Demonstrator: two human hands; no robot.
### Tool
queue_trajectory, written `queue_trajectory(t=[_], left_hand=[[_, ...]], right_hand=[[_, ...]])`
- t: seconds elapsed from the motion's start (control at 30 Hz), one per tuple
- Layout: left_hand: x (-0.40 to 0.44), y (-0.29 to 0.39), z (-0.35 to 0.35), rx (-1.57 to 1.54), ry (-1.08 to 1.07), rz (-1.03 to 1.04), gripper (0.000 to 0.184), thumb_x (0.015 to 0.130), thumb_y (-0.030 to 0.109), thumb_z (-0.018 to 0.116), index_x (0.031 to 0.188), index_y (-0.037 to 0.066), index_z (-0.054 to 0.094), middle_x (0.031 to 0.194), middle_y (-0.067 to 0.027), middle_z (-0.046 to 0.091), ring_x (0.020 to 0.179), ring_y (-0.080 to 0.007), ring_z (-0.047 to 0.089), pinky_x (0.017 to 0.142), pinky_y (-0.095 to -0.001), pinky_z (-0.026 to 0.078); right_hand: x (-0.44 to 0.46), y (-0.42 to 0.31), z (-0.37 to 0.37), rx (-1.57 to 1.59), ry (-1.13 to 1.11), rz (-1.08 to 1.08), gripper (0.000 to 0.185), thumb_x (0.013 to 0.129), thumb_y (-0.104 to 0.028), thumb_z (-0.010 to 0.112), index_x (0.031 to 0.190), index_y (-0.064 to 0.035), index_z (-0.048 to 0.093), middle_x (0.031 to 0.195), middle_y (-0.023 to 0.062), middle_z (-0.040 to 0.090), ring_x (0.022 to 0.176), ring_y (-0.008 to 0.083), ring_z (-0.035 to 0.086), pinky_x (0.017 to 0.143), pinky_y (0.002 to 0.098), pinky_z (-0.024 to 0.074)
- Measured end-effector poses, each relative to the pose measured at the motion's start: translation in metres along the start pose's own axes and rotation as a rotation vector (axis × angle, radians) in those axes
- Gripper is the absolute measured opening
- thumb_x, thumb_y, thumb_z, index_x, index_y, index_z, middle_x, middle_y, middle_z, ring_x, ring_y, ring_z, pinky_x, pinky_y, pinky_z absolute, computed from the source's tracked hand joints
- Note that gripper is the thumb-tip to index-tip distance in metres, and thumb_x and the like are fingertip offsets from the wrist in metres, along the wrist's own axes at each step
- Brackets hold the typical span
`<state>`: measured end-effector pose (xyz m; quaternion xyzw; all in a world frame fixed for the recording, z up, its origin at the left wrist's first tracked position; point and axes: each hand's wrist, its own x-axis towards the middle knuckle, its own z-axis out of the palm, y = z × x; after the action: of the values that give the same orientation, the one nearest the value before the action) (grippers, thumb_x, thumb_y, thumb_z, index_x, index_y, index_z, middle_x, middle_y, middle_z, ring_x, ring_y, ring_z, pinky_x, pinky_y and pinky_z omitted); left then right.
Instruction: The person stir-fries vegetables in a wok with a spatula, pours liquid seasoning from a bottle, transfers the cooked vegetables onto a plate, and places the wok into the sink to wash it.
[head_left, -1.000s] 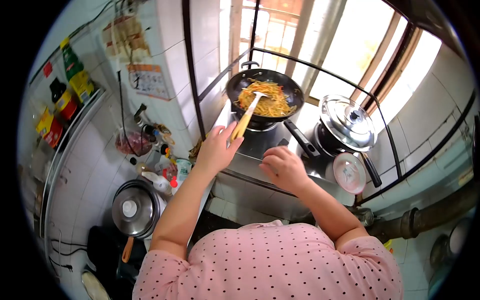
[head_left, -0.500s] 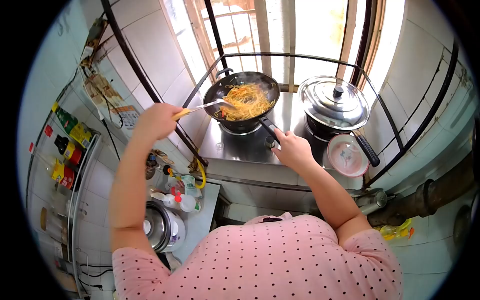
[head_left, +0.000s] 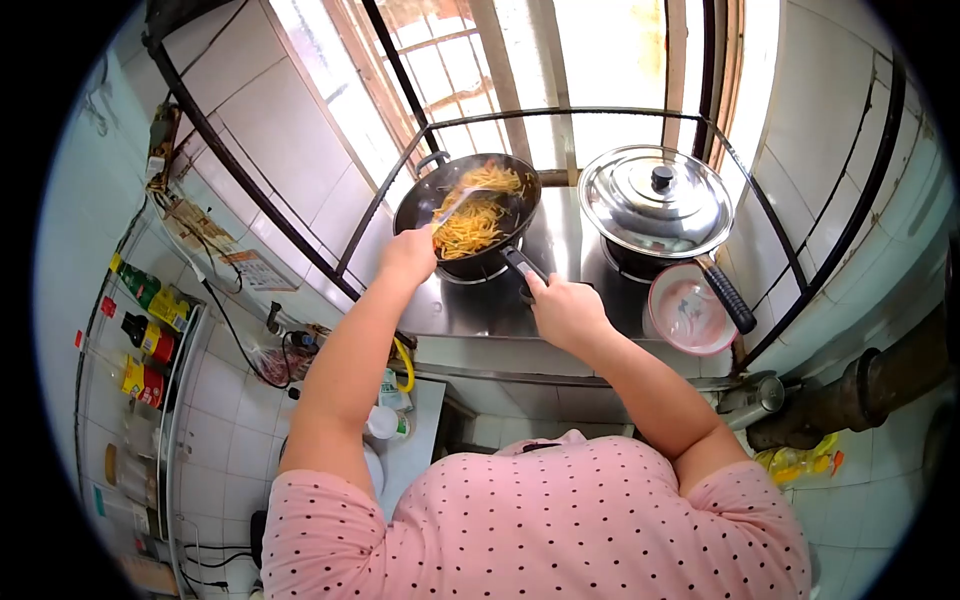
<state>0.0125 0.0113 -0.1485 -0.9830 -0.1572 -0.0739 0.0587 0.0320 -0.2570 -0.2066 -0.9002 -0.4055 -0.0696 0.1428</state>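
Along the bottom of my feed runs the dotted pink shirt (head_left: 540, 520), both bare arms reaching forward, and ahead of them I have the steel stove top (head_left: 450, 312) under a bright window (head_left: 470, 55). Two vessels up there! On my right sits the lidded pan (head_left: 655, 212), its shiny lid on and its black handle slanting toward the front; on my left, over the left burner, here's the wok (head_left: 413, 207). A pink-rimmed bowl (head_left: 690, 312) stands just in front of the pan, its right edge overlapped by that black handle. Into the wok I go: shredded yellow food (head_left: 468, 233) lies in two heaps, one toward the far right, one nearer the left. Right hand (head_left: 566, 312), fingers closed around the wok handle (head_left: 521, 264), thumb side uppermost, though I can't make out every finger. Left hand (head_left: 410, 257), at the wok's near-left rim, fingers folded on the spatula (head_left: 462, 203); its grip is mostly hidden from me, while the metal head slants between the two heaps.
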Motion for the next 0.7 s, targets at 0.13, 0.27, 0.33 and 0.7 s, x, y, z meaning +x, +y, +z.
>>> queue_trajectory(t=[0.13,0.27,0.33,0.7], left_hand=[[-0.025,-0.016,-0.046,0.109,-0.167,-0.049,0.020,0.083,0.011,0.050,0.096,0.007,0.065,0.097,-0.0178,0.066,0.092,-0.0347,0.063,0.078,-0.0459,0.051],[-0.043,-0.011,-0.124,0.073,-0.384,-0.042,0.031,0.080,0.011,0.050,0.105,0.017,0.068,0.090,-0.0179,0.065,0.089,-0.0331,0.064,0.077,-0.0409,0.050],[-0.030,-0.006,-0.110,-0.038,-0.305,0.082,0.035,0.080,0.016,0.052,0.113,0.017,0.065,0.088,-0.0190,0.065,0.086,-0.0333,0.064,0.075,-0.0413,0.050],[-0.042,-0.028,-0.107,0.035,-0.198,0.023,0.037,0.078,0.014,0.054,0.113,0.017,0.066,0.087,-0.0167,0.066,0.078,-0.0313,0.063,0.072,-0.0397,0.050]], right_hand=[[0.000,0.002,0.001,0.025,-0.001,-0.002,0.047,0.085,-0.022,0.057,0.129,-0.0057,0.050,0.088,0.0133,0.060,0.072,0.0291,0.064,0.060,0.0400,0.0502],[0.000,0.002,0.000,0.037,0.006,-0.019,0.047,0.081,-0.010,0.052,0.128,-0.0052,0.051,0.090,0.0142,0.059,0.072,0.0288,0.064,0.059,0.0392,0.0507],[0.001,0.002,-0.002,0.045,0.005,-0.014,0.047,0.081,-0.010,0.052,0.128,-0.0061,0.051,0.090,0.0143,0.059,0.073,0.0288,0.064,0.060,0.0394,0.0507],[0.000,0.001,0.000,0.067,0.005,-0.009,0.046,0.081,-0.009,0.052,0.127,-0.0072,0.052,0.090,0.0145,0.059,0.072,0.0291,0.064,0.060,0.0400,0.0502]])
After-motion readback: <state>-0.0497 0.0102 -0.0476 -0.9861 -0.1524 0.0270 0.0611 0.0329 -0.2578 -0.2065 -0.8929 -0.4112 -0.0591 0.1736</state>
